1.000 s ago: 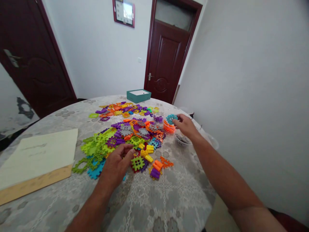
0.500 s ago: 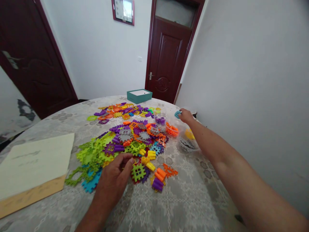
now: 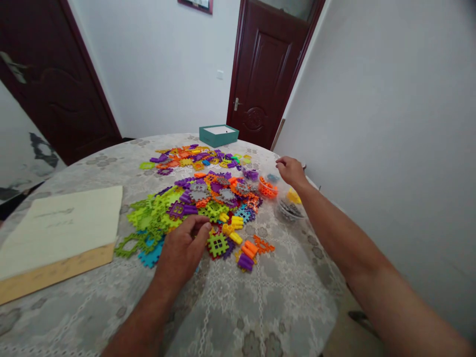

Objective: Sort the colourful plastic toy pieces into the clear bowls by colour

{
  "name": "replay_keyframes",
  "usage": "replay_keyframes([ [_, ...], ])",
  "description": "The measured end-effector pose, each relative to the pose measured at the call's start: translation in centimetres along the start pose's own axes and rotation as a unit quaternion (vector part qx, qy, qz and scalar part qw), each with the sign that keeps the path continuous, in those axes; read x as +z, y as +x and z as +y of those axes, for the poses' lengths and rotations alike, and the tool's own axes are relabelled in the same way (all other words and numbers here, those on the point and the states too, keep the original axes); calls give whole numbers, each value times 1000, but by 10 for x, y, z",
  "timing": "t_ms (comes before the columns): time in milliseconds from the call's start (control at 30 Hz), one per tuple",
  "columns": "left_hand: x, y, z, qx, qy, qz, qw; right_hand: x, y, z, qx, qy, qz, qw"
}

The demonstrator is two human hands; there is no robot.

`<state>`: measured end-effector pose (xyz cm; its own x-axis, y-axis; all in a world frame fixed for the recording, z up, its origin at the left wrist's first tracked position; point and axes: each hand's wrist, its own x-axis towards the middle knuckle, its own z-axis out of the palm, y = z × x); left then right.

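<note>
My left hand (image 3: 186,248) is at the near edge of the heap of plastic pieces, fingers curled with a gap between thumb and fingers, just left of a green window piece (image 3: 217,245). Out at the right, my right hand (image 3: 290,170) hovers above the clear bowls; its fingers are bent, and no piece shows in them. Below its fingertips lies a light-blue piece (image 3: 272,177). Nearby bowls hold orange pieces (image 3: 267,188), grey pieces (image 3: 290,209), yellow pieces (image 3: 293,196) and purple pieces (image 3: 250,174).
A teal box (image 3: 218,136) stands at the table's far edge. A cream paper (image 3: 67,223) on a brown board (image 3: 55,272) lies at the left. Another spread of mixed pieces (image 3: 186,161) sits behind the main heap. The tablecloth (image 3: 223,307) is patterned.
The light-blue piece has left my right hand and is now below it. My left hand keeps its place by the heap. The view has tilted down slightly.
</note>
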<state>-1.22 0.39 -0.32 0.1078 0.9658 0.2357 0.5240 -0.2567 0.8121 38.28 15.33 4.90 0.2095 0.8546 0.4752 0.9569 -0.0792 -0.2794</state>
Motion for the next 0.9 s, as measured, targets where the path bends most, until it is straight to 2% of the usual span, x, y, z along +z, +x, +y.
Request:
replay_keyframes([
  [100,1,0,1,5,0,8,1000,-11,-55,-27,-62,86,-16,994],
  [167,2,0,1,9,4,10,1000,-10,-94,-43,-95,110,-82,986],
  [267,2,0,0,19,15,15,1000,7,-139,-59,-154,144,-160,964],
  [333,1,0,1,25,19,17,999,23,-157,-65,-187,168,-164,954],
  [433,2,0,2,31,23,15,999,44,-167,-69,-232,190,-176,938],
  [533,2,-1,3,31,28,16,999,52,-168,-72,-264,193,-212,921],
  [667,3,-2,2,36,32,15,999,44,-169,-68,-253,202,-244,914],
  [767,3,-2,2,34,35,14,999,34,-172,-57,-216,244,-289,900],
  [833,4,-1,2,31,38,13,999,30,-173,-50,-146,317,-347,870],
  [900,4,-1,2,29,40,10,999,27,-172,-46,-47,419,-393,817],
])
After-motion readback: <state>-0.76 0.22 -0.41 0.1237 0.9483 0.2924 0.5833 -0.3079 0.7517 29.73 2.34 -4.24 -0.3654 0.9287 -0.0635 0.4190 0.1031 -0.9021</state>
